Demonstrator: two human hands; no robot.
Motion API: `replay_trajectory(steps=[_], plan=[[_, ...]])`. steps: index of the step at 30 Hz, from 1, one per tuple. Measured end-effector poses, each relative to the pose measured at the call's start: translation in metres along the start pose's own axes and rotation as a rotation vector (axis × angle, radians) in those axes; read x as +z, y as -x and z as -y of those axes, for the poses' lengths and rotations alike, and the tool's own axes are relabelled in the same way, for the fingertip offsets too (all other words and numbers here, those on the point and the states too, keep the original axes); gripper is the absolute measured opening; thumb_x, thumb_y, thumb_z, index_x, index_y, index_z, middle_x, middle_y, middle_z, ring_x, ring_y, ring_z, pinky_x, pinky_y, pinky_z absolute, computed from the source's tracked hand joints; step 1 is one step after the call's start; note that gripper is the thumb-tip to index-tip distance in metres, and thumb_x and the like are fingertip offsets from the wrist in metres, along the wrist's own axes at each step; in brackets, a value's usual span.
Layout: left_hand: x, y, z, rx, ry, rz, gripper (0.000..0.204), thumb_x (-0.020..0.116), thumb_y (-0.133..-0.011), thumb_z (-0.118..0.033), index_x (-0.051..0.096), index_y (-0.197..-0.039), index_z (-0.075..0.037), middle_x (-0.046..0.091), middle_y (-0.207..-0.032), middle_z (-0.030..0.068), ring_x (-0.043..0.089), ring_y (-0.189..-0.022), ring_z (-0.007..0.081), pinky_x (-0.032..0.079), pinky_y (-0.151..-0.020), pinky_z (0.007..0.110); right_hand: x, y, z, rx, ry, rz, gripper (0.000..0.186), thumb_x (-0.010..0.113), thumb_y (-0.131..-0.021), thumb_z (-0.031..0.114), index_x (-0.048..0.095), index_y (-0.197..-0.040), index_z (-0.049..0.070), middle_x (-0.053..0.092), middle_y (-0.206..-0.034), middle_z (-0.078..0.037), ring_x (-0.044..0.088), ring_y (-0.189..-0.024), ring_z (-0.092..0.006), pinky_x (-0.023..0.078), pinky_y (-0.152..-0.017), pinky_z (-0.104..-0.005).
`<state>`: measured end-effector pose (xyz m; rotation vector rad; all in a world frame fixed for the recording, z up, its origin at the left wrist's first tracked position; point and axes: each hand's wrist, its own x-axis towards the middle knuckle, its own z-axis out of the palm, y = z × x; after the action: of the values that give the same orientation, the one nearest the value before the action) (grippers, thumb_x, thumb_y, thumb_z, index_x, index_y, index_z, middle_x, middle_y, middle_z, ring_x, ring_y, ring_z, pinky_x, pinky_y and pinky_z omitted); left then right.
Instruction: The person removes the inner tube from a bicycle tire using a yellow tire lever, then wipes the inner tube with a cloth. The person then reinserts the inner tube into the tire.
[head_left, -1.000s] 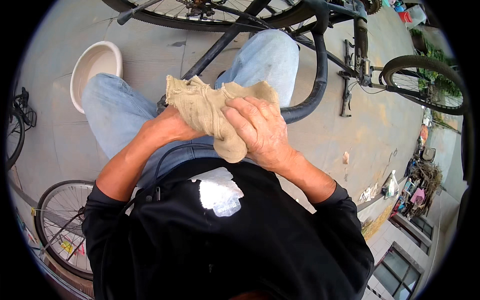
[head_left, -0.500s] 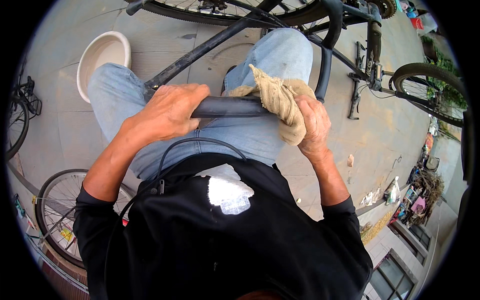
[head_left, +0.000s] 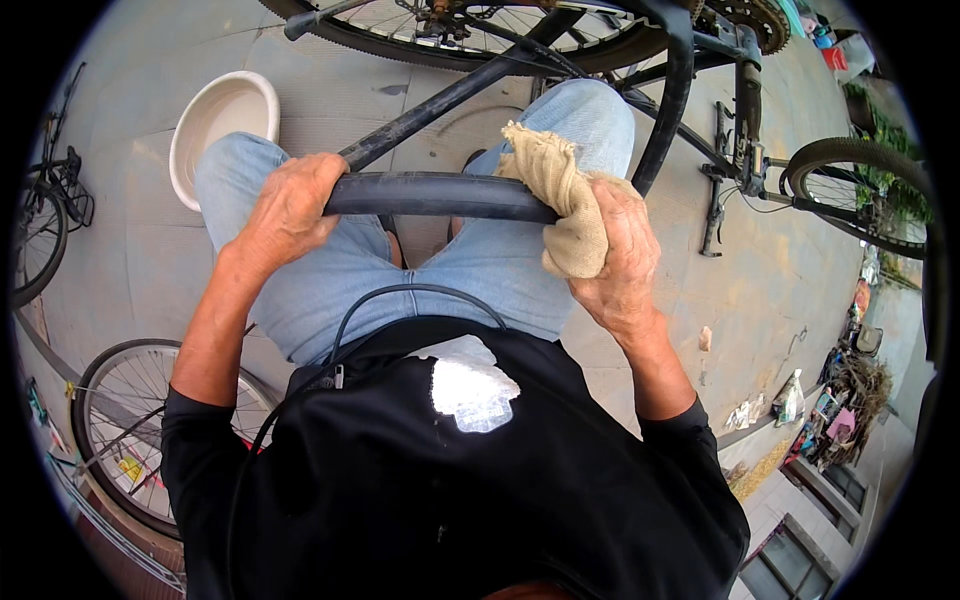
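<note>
A black rubber tube (head_left: pixel 430 195) stretches across my lap, level between my hands. My left hand (head_left: pixel 295 205) is closed round it at the left. My right hand (head_left: pixel 615 250) grips a crumpled beige cloth (head_left: pixel 560 205), which is wrapped over the tube's right part and hides it there. My jeans (head_left: pixel 430 290) and bent knees lie beneath. A thin dark cord (head_left: pixel 420 288) loops over my waist.
An upturned bicycle's frame (head_left: pixel 480 80) and rear wheel are ahead, its front wheel (head_left: pixel 840 150) at right. A white basin (head_left: pixel 250 85) sits by my left knee. Other bicycles (head_left: pixel 45 230) stand left, a loose wheel (head_left: pixel 130 355) lower left, assorted clutter (head_left: pixel 850 400) at right.
One second ago both hands held the bunched cloth centrally. Since then they have moved apart: my left hand shifted left onto the now exposed tube, my right carried the cloth rightward along it.
</note>
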<state>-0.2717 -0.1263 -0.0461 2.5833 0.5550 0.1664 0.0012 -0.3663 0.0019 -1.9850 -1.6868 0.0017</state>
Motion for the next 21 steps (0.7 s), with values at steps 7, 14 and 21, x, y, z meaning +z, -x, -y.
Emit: replay_trajectory(steps=[7,14,21], plan=[[0.025,-0.014,-0.031,0.179,0.195,-0.199,0.056,0.077,-0.076,-0.026,0.059,-0.126,-0.009,0.061,-0.123,0.014,0.056,-0.116,0.036,0.045,-0.096,0.046,0.052,-0.065,0.101,-0.263,-0.132,0.05,0.05,0.069,-0.072,0.01,0.057,-0.119,0.003,0.057,-0.121,-0.014,0.057,-0.109,-0.0323,0.046,-0.094,-0.0441],[0.009,-0.024,-0.04,0.173,0.147,-0.098,0.053,0.078,-0.073,-0.023,0.061,-0.121,-0.009,0.068,-0.108,0.0117,0.062,-0.103,0.0353,0.05,-0.088,0.044,0.039,-0.041,0.055,-0.377,-0.015,0.104,0.039,0.065,-0.077,0.015,0.061,-0.116,0.01,0.059,-0.122,-0.01,0.057,-0.112,-0.0315,0.046,-0.09,-0.0431],[-0.011,-0.024,-0.051,0.022,0.207,0.064,0.034,0.069,-0.062,0.003,0.055,-0.094,-0.001,0.061,-0.085,0.0165,0.06,-0.082,0.0399,0.048,-0.071,0.045,0.008,0.012,-0.021,-0.153,0.085,0.027,0.043,0.073,-0.073,0.014,0.061,-0.114,0.009,0.063,-0.123,-0.01,0.059,-0.115,-0.0324,0.048,-0.094,-0.0445]])
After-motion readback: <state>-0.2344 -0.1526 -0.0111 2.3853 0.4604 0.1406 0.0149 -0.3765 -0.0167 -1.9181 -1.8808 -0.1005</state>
